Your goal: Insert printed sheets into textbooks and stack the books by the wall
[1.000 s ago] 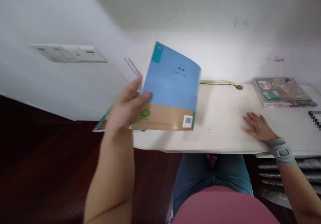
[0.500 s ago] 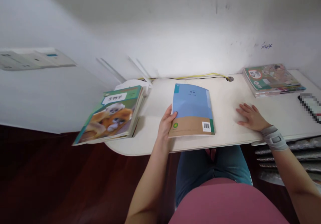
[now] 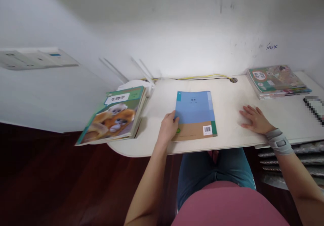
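A blue and brown textbook lies back cover up on the white desk, its barcode at the lower right. My left hand grips its left edge, with the thumb on the cover and the other fingers partly hidden. Off to the right, my right hand rests palm down on the desktop, fingers spread, holding nothing. A grey wrist wrap is around that wrist.
At the left end, a pile of textbooks overhangs the desk edge beside a white router. Another book stack sits at the back right, near a pixelated dark-edged object. Cables run along the wall to a desk hole.
The textbook has come down from a slightly raised, curved position to lie flat on the desk, still in my left hand. My right hand has stayed in place.
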Motion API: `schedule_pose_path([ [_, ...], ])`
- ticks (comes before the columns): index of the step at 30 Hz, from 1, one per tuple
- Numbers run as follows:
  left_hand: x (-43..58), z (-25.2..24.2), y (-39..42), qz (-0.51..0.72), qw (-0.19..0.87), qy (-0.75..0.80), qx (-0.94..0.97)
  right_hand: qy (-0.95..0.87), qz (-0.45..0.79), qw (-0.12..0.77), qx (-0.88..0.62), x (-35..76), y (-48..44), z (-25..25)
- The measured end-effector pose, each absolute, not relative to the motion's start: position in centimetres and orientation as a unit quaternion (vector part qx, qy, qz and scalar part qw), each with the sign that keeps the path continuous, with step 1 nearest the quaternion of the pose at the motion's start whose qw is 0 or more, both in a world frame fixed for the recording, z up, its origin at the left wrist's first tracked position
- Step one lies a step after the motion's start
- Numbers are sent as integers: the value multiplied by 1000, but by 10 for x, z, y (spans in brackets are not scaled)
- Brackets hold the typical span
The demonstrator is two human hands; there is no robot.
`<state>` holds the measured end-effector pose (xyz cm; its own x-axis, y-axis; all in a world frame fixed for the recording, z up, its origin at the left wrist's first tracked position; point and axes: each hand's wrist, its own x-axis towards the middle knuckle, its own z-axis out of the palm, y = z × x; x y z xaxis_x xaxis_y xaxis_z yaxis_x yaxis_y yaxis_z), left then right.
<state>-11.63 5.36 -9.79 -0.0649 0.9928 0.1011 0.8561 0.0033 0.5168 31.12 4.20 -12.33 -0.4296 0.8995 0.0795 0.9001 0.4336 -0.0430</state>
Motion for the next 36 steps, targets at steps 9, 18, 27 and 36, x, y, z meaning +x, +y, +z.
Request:
schedule_pose_path([
  [9,-105,-103,42,123,9,715,689,-853,-27,56,-518,315,42,-128],
  [18,-86,-96,24,80,-45,747,658,-851,-34,53,-522,317,43,-130],
  [27,-82,-70,21,176,108,677,707,-850,-29,59,-522,317,43,-131],
  [36,2,-41,34,115,205,461,855,-846,3,46,-532,311,43,-122],
])
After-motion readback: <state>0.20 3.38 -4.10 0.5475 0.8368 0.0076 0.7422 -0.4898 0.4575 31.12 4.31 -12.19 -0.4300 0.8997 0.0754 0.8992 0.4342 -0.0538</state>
